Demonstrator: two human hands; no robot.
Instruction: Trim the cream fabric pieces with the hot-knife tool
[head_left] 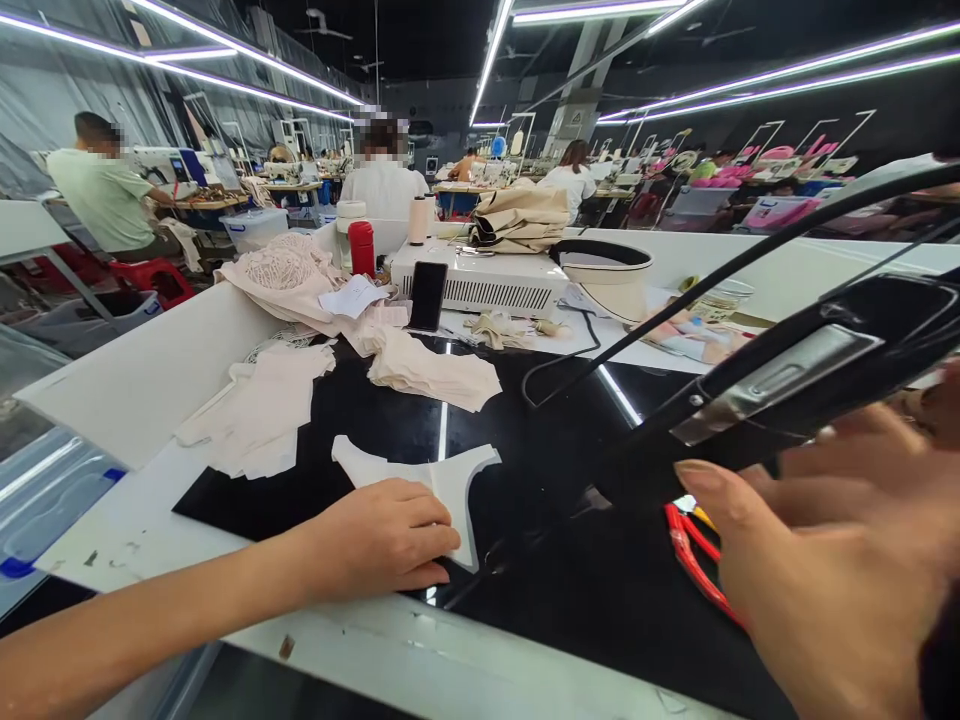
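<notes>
My left hand (pixel 397 535) lies on a pale, curved fabric panel (pixel 442 485) near the front edge of the black work surface (pixel 570 600). Its fingers rest flat across the cloth, with the thumb side toward me. On the right, my right hand (pixel 832 560) is closed about a black corded hand tool (pixel 795 385) with a metal plate on its side; its fingers are blurred and partly behind the tool. The tool's dark front end slopes down toward the panel. Beneath it, a red-handled implement (pixel 697 560) is partly hidden.
Stacked cream fabric pieces (pixel 435 365) and a second pile (pixel 262 410) lie beyond the panel. A phone (pixel 428 296) leans against a white vented box (pixel 495 285). A black cable (pixel 675 305) crosses on the right. Several people sit at sewing machines behind.
</notes>
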